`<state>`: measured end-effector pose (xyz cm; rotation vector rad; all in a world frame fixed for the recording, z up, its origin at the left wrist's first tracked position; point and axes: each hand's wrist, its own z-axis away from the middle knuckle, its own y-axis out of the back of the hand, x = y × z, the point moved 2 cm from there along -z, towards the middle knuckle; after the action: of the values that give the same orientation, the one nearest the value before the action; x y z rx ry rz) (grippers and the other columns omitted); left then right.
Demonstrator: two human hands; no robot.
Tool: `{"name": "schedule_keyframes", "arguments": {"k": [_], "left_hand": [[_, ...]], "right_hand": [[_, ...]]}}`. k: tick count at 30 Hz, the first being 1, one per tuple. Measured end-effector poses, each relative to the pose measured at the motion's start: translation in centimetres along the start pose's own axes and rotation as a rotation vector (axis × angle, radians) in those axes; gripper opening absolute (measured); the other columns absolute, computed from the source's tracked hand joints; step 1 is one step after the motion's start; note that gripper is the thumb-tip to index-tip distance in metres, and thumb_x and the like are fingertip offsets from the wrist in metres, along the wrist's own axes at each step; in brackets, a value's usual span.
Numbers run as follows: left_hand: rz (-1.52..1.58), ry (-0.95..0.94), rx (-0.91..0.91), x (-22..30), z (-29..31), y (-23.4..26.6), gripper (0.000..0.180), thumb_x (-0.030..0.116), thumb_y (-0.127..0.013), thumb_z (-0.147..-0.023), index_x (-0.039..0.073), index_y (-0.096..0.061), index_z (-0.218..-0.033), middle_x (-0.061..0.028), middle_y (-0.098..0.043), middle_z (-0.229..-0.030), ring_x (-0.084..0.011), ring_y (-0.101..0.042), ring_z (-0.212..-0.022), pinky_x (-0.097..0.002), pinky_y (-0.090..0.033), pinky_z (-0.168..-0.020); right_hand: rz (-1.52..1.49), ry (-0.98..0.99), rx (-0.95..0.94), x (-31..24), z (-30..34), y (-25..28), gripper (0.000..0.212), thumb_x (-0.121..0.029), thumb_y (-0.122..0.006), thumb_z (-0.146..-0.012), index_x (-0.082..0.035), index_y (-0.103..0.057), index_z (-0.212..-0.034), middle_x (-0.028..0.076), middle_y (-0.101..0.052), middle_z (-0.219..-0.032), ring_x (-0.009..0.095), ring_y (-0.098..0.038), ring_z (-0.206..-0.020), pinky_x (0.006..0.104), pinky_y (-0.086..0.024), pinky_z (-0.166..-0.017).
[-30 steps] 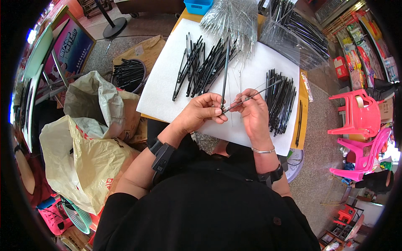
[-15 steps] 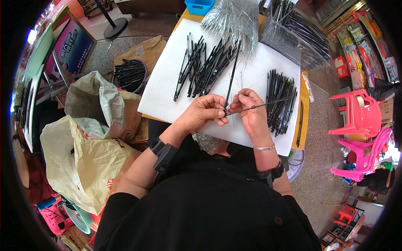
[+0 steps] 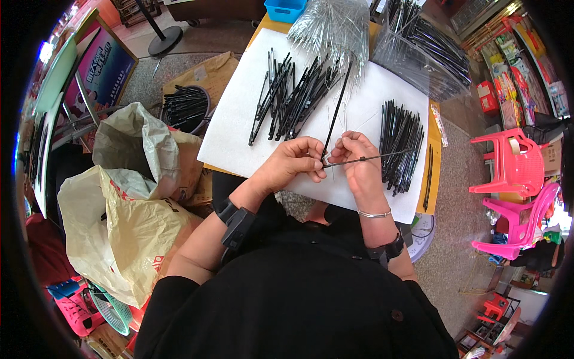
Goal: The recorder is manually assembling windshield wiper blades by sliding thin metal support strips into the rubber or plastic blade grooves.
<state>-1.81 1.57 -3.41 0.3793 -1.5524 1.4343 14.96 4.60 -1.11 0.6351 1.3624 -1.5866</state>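
Near the middle of the frame, the left hand (image 3: 290,161) is reaching up from the lower left, thumb and bent fingers pinching the joined lower ends of two black rods (image 3: 338,109). One rod is slanting toward the top centre; the other is running rightward across the palm of the right hand (image 3: 361,170). That hand is pointing upward, fingers curling inward; whether its fingertips are gripping anything, I cannot tell.

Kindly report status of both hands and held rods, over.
Left hand pinching two black rods where they meet. Right hand close by, grip unclear. Rod bundle rightward, on white sheet.
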Motion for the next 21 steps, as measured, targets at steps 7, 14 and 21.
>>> {"name": "schedule_keyframes", "arguments": {"k": [7,14,21], "left_hand": [[-0.006,0.027,-0.021,0.4,0.1,-0.3,0.019,-0.003,-0.059,-0.084,0.001,-0.054,-0.102,-0.0049,-0.06,-0.085,-0.0165,-0.066,-0.073,-0.0265,-0.055,-0.064],[-0.049,0.033,-0.077,0.7,0.3,-0.3,0.019,-0.004,-0.059,-0.081,0.001,-0.055,-0.099,-0.0044,-0.061,-0.078,-0.0153,-0.065,-0.07,-0.0262,-0.054,-0.061],[-0.034,0.029,-0.07,0.3,0.4,-0.1,0.023,-0.005,-0.059,-0.081,0.001,-0.054,-0.102,-0.0075,-0.063,-0.084,-0.0179,-0.067,-0.07,-0.0266,-0.055,-0.06]], "right_hand": [[0.126,0.096,0.041,-0.5,0.5,-0.7,0.012,-0.008,-0.052,-0.088,0.002,-0.051,-0.095,0.009,-0.058,-0.078,0.016,-0.06,-0.066,0.0302,-0.054,-0.059],[0.07,-0.112,-0.014,-0.3,-0.2,0.1,0.013,-0.01,-0.054,-0.085,0.001,-0.053,-0.092,0.008,-0.058,-0.076,0.016,-0.058,-0.063,0.0304,-0.054,-0.055],[0.172,-0.113,0.007,-1.8,-0.9,0.8,0.013,-0.01,-0.053,-0.085,-0.001,-0.054,-0.095,0.006,-0.058,-0.077,0.014,-0.059,-0.064,0.0308,-0.054,-0.058]]}}
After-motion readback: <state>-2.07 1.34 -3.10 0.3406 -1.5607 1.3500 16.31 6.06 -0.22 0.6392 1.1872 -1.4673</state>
